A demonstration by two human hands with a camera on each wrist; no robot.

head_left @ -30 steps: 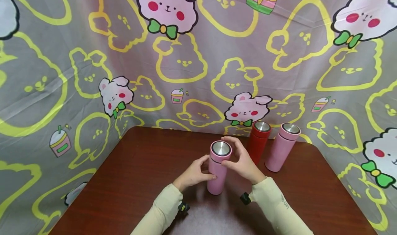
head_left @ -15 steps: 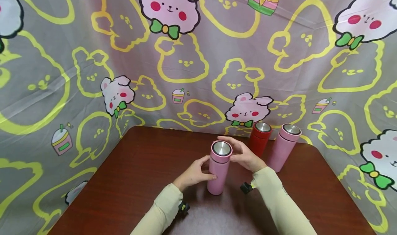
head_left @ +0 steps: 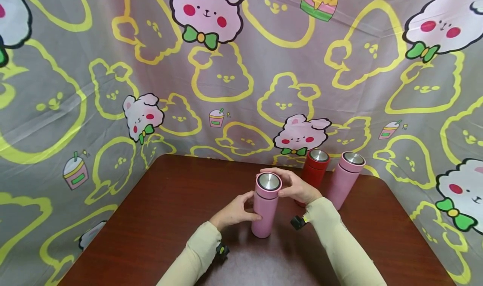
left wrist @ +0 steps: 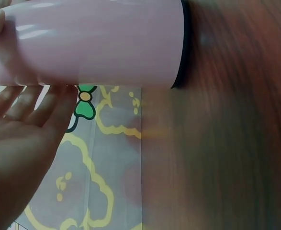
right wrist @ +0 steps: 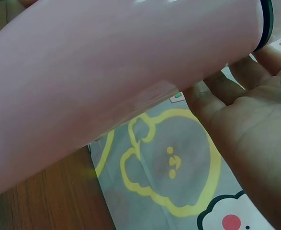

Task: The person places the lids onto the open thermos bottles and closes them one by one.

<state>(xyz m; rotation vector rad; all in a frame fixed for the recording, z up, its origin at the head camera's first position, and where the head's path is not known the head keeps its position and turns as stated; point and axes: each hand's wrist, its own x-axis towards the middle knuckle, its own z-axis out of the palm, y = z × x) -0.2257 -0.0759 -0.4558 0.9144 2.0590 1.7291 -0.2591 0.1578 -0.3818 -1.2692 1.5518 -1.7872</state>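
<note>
A pink thermos flask [head_left: 265, 212] with a steel-topped lid [head_left: 269, 181] stands near the middle of the table in the head view. My left hand [head_left: 235, 212] grips its body from the left, thumb across the front. From the right, my right hand [head_left: 299, 188] holds the lid, with its fingers behind and its thumb at the near right side. In the left wrist view, the flask's dark base rim [left wrist: 182, 45] is at the tabletop. The right wrist view shows the right fingers [right wrist: 209, 98] under the flask's upper end, by a dark ring [right wrist: 266, 21].
A red thermos flask [head_left: 315, 168] stands behind my right hand, partly hidden by it. Beside it on the right is another pink thermos flask [head_left: 345, 179]. The dark wooden table [head_left: 170, 198] backs onto a patterned cloth [head_left: 226, 105] on several sides.
My right hand has turned about the lid: its fingers have moved left behind it and its thumb from the front to the right side. The left hand and flask stay in place.
</note>
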